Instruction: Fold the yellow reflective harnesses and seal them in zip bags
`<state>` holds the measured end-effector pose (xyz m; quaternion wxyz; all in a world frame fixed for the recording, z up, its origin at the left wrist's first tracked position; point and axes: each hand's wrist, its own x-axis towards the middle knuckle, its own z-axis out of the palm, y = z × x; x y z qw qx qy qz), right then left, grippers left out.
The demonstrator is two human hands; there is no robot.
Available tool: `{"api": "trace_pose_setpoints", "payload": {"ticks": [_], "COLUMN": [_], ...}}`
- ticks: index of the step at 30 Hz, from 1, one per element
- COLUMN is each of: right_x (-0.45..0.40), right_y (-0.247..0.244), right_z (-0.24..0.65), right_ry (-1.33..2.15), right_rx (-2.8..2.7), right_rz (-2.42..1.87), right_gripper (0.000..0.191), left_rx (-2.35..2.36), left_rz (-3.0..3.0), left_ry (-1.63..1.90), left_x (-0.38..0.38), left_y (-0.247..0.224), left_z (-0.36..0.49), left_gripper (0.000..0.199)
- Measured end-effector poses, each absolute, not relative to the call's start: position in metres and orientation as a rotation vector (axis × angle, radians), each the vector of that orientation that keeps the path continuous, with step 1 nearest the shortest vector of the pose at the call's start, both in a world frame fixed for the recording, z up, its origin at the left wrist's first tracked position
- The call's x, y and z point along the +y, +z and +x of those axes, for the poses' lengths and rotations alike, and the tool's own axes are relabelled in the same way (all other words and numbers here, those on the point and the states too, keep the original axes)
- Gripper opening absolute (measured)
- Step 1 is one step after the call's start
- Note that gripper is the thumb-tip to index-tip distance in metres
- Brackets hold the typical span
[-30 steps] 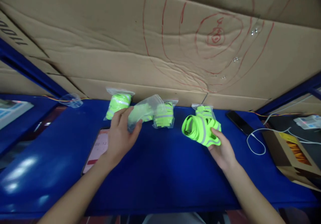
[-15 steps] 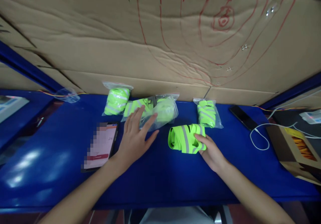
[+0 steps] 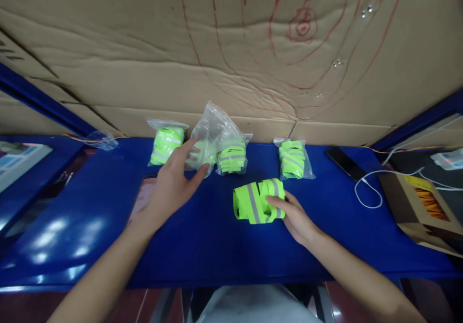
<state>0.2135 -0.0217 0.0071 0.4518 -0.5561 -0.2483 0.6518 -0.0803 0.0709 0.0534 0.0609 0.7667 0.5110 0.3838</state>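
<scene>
My right hand (image 3: 294, 214) grips a folded bundle of neon-yellow straps (image 3: 255, 201) with grey stripes, thumb on top. An unfilled-looking clear zip bag (image 3: 217, 127) stands half upright at my left hand (image 3: 175, 180), whose fingers are spread behind and against it; their exact contact is hard to see. Bagged yellow straps lie along the back of the blue table: one bag at the left (image 3: 167, 144), another in the middle (image 3: 232, 156), and one at the right (image 3: 292, 160).
A phone with a lit screen (image 3: 144, 192) lies partly under my left wrist. A black phone (image 3: 346, 163) with a white cable (image 3: 379, 172) is at the right, near an open cardboard box (image 3: 415, 207). Cardboard with red rings (image 3: 253, 72) rises behind the blue table (image 3: 217, 255).
My left hand has moved left, and the clear bag has shifted left and risen off the middle bagged straps. My right hand still holds the straps.
</scene>
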Motion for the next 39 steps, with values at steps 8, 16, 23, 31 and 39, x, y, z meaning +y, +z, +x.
{"api": "trace_pose_setpoints", "payload": {"ticks": [8,16,23,31,39], "right_x": [-0.024,-0.022,-0.020,-0.004,-0.031], "right_y": [-0.006,-0.017,-0.016,-0.008,0.014], "right_z": [0.195,0.200,0.202,0.231,0.219], "right_ry": [1.572,1.536,1.571,1.074,0.109], "right_rx": [-1.043,-1.145,-1.146,-1.598,-2.149], "right_rz": [-1.176,-1.104,-1.088,-1.472,-1.169], "right_gripper": [0.048,0.043,0.042,0.051,0.048], "left_rx": [0.981,0.926,0.719,1.229,1.976], "left_rz": [1.973,2.287,2.396,2.539,2.312], "left_ry": [0.903,0.618,0.639,0.775,0.368], "left_x": [0.095,0.102,0.091,0.103,0.136], "left_y": [0.088,0.061,0.064,0.049,0.047], "left_z": [0.077,0.210,0.175,0.026,0.027], "left_gripper": [0.054,0.042,0.045,0.031,0.083]}}
